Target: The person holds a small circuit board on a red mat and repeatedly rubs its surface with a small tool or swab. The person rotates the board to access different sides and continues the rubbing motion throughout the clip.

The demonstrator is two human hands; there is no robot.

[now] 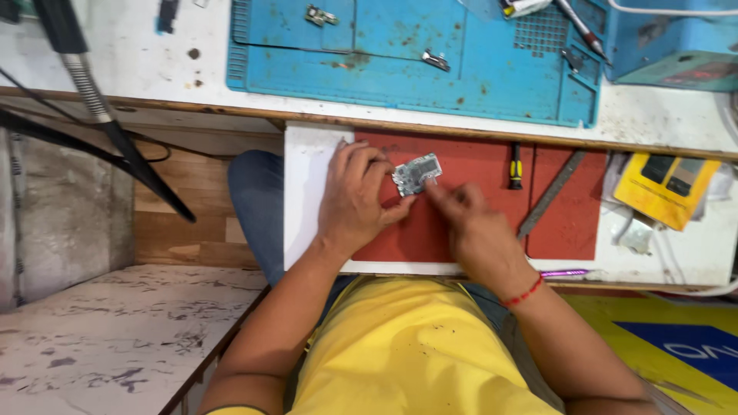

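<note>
Together, our hands meet at a small circuit board: left hand grips its left edge, long axis tilting up-right; right hand pinches toward its lower-right corner.

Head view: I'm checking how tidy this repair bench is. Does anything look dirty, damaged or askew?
The blue work mat is blotched with brown stains, and the white bench surface is scuffed and spotted. A metal file lies slanted across the red mat.
</note>
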